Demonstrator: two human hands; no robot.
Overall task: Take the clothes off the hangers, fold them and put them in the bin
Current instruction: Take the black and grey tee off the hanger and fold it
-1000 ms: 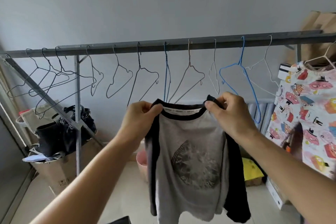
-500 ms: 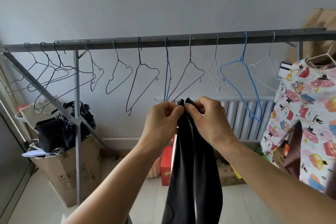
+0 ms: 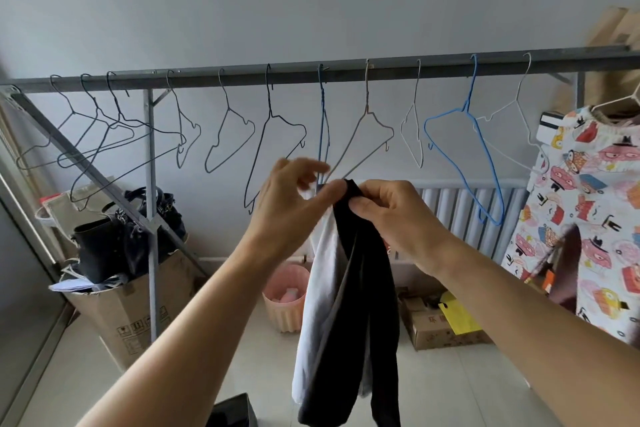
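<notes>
- Shirt (image 3: 349,288), grey with black sleeves, hangs folded lengthwise at centre frame, its top edge pinched by the right hand (image 3: 398,218) between thumb and curled fingers.
- Left hand (image 3: 291,204) is just beside the shirt's top on the left; its thumb touches the fabric, its fingers are blurred, spread and loose, gripping nothing.
- Metal rail (image 3: 311,74) crosses the upper frame, carrying a row of bare wire hangers, among them a blue hanger (image 3: 464,135).
- Patterned garment (image 3: 588,211) hangs on a white hanger at the right edge.
- Pink bin (image 3: 285,302) stands on the floor behind the shirt, lower centre.
- Cardboard box (image 3: 131,319) with dark bags sits lower left.
</notes>
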